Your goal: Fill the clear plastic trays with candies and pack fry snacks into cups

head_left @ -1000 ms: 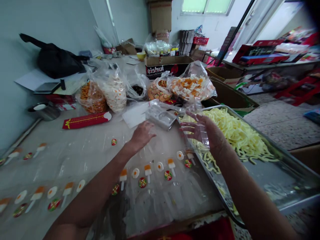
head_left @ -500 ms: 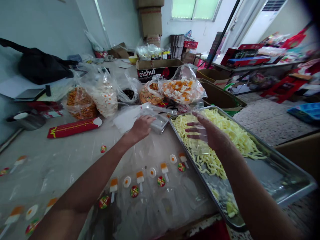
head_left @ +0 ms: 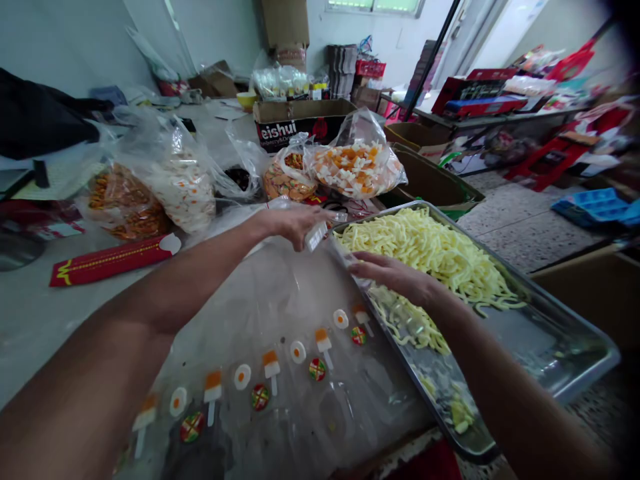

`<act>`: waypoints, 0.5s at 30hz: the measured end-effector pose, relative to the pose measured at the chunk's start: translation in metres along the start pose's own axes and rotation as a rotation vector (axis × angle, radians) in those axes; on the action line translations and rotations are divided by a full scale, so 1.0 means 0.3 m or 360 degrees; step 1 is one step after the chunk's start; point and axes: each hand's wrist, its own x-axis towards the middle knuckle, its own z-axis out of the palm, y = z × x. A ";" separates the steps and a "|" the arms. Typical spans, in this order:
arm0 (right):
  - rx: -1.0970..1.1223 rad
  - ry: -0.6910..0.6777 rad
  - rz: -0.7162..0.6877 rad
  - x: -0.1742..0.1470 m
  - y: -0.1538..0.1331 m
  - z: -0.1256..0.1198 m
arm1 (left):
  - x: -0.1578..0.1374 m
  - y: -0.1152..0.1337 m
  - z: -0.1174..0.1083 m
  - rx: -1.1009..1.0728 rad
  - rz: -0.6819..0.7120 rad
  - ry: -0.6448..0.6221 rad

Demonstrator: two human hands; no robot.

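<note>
My left hand (head_left: 295, 225) is closed around the edge of a stack of clear plastic bags (head_left: 317, 236) at the table's far side. My right hand (head_left: 393, 275) reaches over the near-left rim of a metal tray (head_left: 565, 363), fingers close together. A clear plastic bag (head_left: 345, 259) is at its fingertips and looks pinched there, though the thumb is partly hidden. Pale yellow strips (head_left: 430, 250) are heaped in the tray. On the table lie flat clear bags with small popsicle pieces (head_left: 213, 388), fried-egg pieces (head_left: 243, 377) and round red-green pieces (head_left: 260, 397).
Behind my hands stand bags of orange-and-white pieces (head_left: 350, 167), round pieces (head_left: 287, 180) and fried-egg pieces (head_left: 187, 193). A red carton sleeve (head_left: 113, 259) lies at left. Open cardboard boxes (head_left: 430, 183) stand beyond the tray, and a red stool (head_left: 543, 160) is at right.
My right hand has moved left and down to the tray's rim, its fingers drawing together. My left hand now grips the edge of the plastic stack. The view has shifted slightly.
</note>
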 end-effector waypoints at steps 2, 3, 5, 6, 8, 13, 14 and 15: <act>-0.0421 0.0011 -0.0048 0.063 -0.035 0.056 | -0.064 -0.023 -0.077 -0.0087 0.0054 0.0030; -0.0607 0.0006 -0.0058 0.098 -0.048 0.091 | -0.103 -0.031 -0.113 -0.0145 0.0058 0.0091; -0.0830 0.0026 -0.0065 0.171 -0.056 0.170 | -0.189 -0.032 -0.176 -0.0298 0.0022 0.0292; -0.0828 0.0078 -0.0093 0.208 -0.049 0.213 | -0.233 -0.025 -0.201 -0.0385 -0.0004 0.0396; -0.0683 0.0270 -0.0224 0.271 -0.020 0.298 | -0.316 0.000 -0.239 -0.0552 -0.0053 0.0575; -0.0846 0.0500 -0.0291 0.328 0.055 0.447 | -0.484 0.011 -0.216 -0.0550 -0.0111 0.0631; -0.0924 0.0481 -0.0258 0.327 0.055 0.454 | -0.512 -0.016 -0.189 -0.0404 -0.0074 0.0526; -0.1019 0.0456 -0.0232 0.327 0.048 0.450 | -0.537 -0.052 -0.155 -0.0222 -0.0032 0.0403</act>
